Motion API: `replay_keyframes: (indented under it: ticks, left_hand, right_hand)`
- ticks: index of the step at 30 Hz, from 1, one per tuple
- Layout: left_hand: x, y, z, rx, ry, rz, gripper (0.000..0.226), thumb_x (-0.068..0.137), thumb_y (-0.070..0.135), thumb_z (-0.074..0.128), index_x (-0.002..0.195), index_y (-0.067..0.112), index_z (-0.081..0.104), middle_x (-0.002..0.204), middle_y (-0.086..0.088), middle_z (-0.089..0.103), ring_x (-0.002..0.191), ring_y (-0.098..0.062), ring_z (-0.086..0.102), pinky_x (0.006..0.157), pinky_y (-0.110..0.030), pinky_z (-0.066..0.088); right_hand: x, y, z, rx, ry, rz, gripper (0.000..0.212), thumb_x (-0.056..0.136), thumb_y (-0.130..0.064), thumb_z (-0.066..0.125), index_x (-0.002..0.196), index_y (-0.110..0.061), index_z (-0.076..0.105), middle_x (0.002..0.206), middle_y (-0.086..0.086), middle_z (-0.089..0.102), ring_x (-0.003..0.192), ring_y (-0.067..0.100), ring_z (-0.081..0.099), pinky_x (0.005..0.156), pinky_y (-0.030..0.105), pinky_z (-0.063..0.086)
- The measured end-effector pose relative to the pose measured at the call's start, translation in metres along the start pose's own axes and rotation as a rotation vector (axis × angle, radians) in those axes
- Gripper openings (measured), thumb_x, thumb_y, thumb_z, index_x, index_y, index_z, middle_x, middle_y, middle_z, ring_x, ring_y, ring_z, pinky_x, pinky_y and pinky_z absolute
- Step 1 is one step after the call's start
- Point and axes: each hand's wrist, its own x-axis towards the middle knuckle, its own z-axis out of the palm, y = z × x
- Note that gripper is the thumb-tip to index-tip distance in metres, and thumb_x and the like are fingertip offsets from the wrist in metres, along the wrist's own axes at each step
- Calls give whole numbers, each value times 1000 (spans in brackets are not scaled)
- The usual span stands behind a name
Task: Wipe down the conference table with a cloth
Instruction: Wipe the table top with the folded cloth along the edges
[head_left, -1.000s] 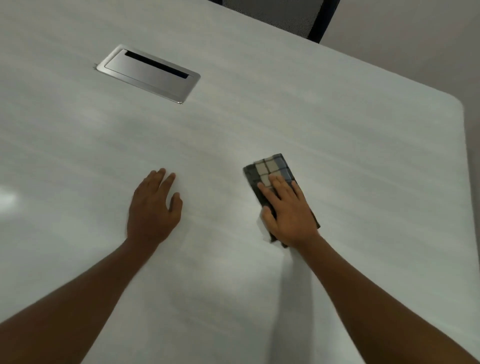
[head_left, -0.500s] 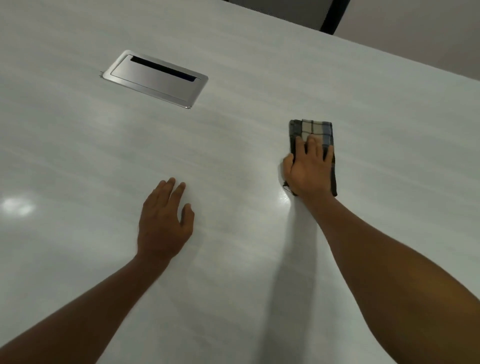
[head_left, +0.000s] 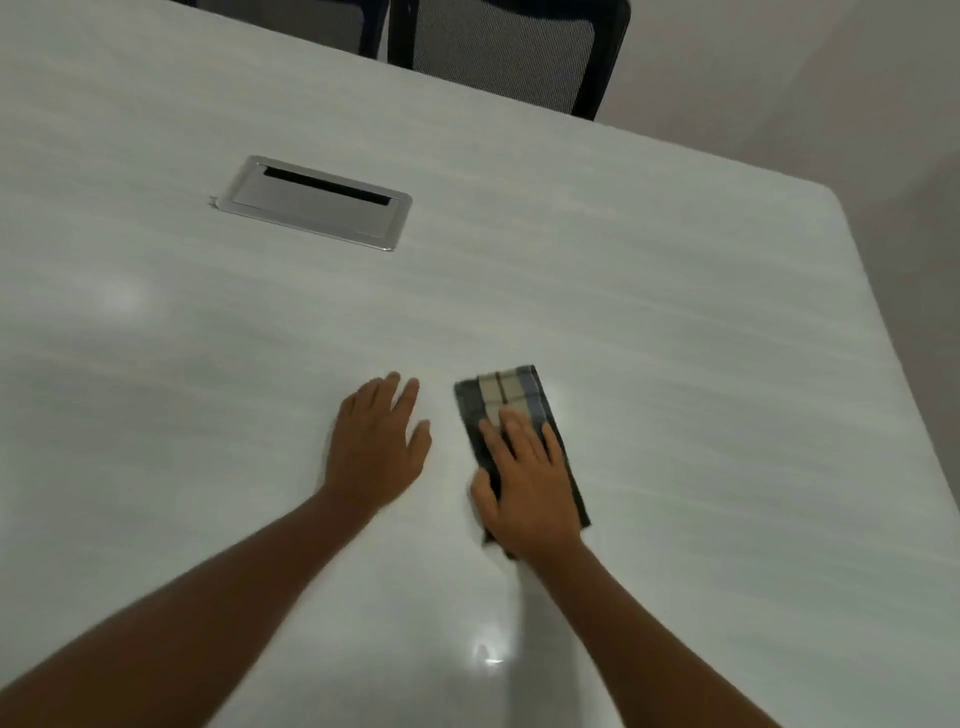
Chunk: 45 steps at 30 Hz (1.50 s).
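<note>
A folded checked cloth (head_left: 506, 395), dark grey with beige and blue squares, lies flat on the pale conference table (head_left: 649, 338). My right hand (head_left: 527, 480) presses flat on the cloth's near half with straight fingers; the far end of the cloth shows beyond my fingertips. My left hand (head_left: 376, 447) rests palm down on the bare tabletop just left of the cloth, fingers straight, holding nothing.
A silver cable hatch (head_left: 314, 202) is set into the table at the far left. Two black mesh chairs (head_left: 511, 49) stand behind the far edge. The table's right edge and rounded corner (head_left: 831, 197) lie to the right of the cloth.
My right hand has drawn the cloth back toward me and nearer my left hand after pushing it away half a second ago. The view has tilted up, showing the chairs.
</note>
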Motion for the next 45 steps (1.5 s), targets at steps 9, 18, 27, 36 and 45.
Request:
replay_keyframes:
  ticks: [9,18,27,36,45]
  left_hand:
    - [3,-94,-15,-45,142,-70,48,88,28,51,131,9,61,135,-19,57,127,-36,50,107,-46,39]
    - [5,-98,-16,-53,144,-80,47,89,29,52,131,11,61,136,-16,57,128,-34,50,106,-45,41]
    - [3,-100,-16,-88,81,-110,50,91,36,49,135,14,59,140,-12,55,132,-31,48,109,-43,39]
    - [6,-95,-19,-75,63,-137,51,90,34,52,137,15,57,143,-10,53,135,-28,45,110,-41,38]
    - [6,-94,-21,-50,45,-120,50,89,32,54,135,13,58,141,-11,53,134,-30,45,109,-43,38]
  right_hand:
    - [39,23,2,-74,137,364,60,89,-42,32,140,-19,54,147,11,48,139,27,39,120,48,23]
    - [40,1,1,50,43,-22,50,90,-35,48,137,-19,57,149,6,48,139,20,42,120,43,24]
    - [138,7,13,-1,105,207,54,93,-39,40,142,-21,52,150,9,46,141,25,38,121,45,18]
    - [186,90,-9,-62,116,1,53,90,-37,43,138,-17,54,142,13,51,124,33,48,107,43,34]
    - [212,8,23,-165,152,377,59,92,-37,31,138,-6,51,142,23,50,133,36,44,115,55,26]
